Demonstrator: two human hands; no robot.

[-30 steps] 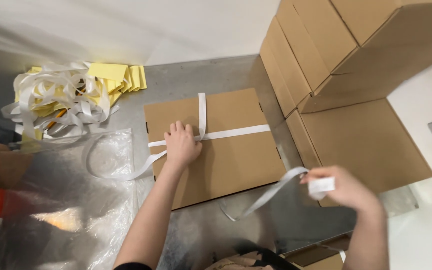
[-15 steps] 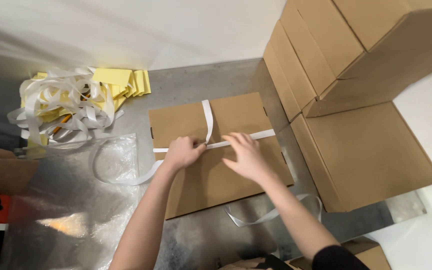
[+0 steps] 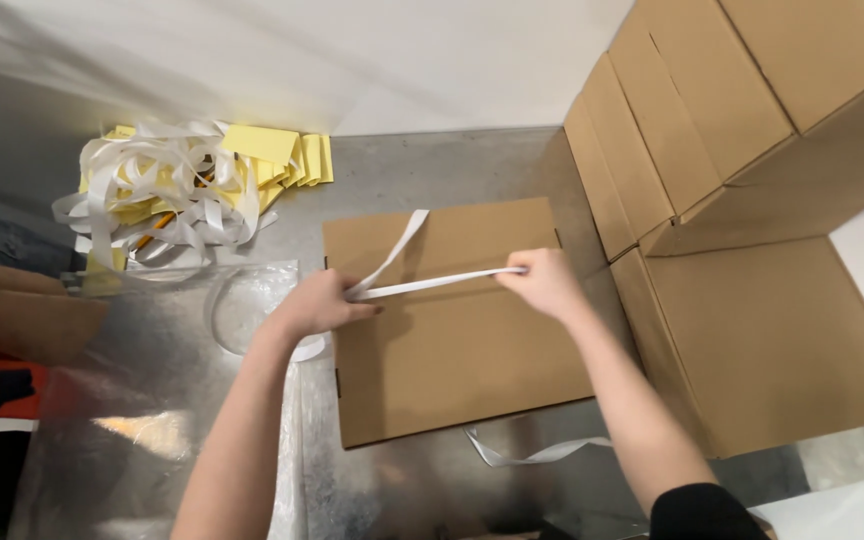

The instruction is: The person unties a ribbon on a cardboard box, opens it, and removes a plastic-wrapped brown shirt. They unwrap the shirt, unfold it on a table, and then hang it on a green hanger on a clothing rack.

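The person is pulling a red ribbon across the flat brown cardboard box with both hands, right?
Not quite: the head view shows the strap is white, not red. Both the left hand and the right hand do hold it stretched across the flat brown cardboard box.

left hand (image 3: 319, 303): fingers curled shut, pinching, arm reaching up from below.
right hand (image 3: 546, 282): fingers closed in a pinch, well apart from the left hand.

Matt cardboard box (image 3: 457, 340); glossy steel table (image 3: 432, 165)

Flat brown carton (image 3: 452, 330) centre; stacked brown cartons (image 3: 742, 200) at right.
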